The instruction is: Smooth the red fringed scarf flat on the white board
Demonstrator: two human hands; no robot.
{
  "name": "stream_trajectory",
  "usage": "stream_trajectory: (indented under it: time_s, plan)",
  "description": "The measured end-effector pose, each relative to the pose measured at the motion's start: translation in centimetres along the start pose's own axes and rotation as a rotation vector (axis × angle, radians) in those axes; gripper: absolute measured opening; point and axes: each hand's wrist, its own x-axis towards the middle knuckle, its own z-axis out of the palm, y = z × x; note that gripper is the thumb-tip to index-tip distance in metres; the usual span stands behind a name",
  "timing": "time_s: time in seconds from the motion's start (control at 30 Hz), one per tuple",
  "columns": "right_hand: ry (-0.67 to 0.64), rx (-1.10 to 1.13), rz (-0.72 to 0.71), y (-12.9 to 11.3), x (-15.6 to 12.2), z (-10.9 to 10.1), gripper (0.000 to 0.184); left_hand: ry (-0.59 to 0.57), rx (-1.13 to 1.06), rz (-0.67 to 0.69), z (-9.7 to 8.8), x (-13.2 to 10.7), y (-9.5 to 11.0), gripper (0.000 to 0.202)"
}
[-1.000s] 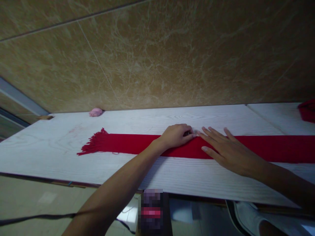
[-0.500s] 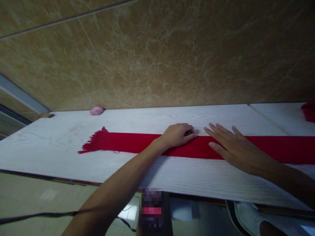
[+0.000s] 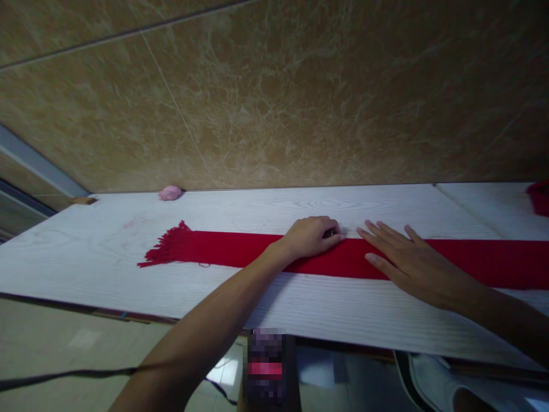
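A long red scarf (image 3: 240,249) lies stretched flat across the white wood-grain table (image 3: 128,274), its fringed end at the left. My left hand (image 3: 311,236) rests on the scarf near its middle, fingers curled and pinching the far edge of the cloth. My right hand (image 3: 407,260) lies flat on the scarf just to the right, fingers stretched out and spread, holding nothing.
A small pink object (image 3: 170,193) sits at the back edge of the table by the brown marble wall. More red cloth (image 3: 539,197) shows at the far right. Below the table's front edge are a white shoe (image 3: 433,380) and a dark cable on the floor.
My right hand has slid a little to the right along the scarf, away from my left hand. The left hand has stayed where it was.
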Motion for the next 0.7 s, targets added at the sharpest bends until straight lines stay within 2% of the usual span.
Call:
stream_trajectory:
  time_s: [0.1, 0.3, 0.53, 0.7]
  plan:
    - [0.029, 0.002, -0.007, 0.3, 0.0, -0.4, 0.065, -0.001, -0.002, 0.003, -0.1, 0.0, 0.1, 0.028]
    - [-0.013, 0.017, -0.022, 0.1, -0.6, 0.8, 0.066, 0.000, -0.008, 0.001, 0.1, 0.0, -0.1, 0.031]
    - [0.031, 0.029, 0.030, 0.6, -0.2, -1.2, 0.066, 0.001, -0.001, 0.014, 0.1, 0.0, -0.1, 0.029]
    - [-0.038, 0.045, 0.045, 0.4, -0.4, -0.4, 0.068, 0.003, -0.022, 0.007, 0.1, 0.0, -0.1, 0.029]
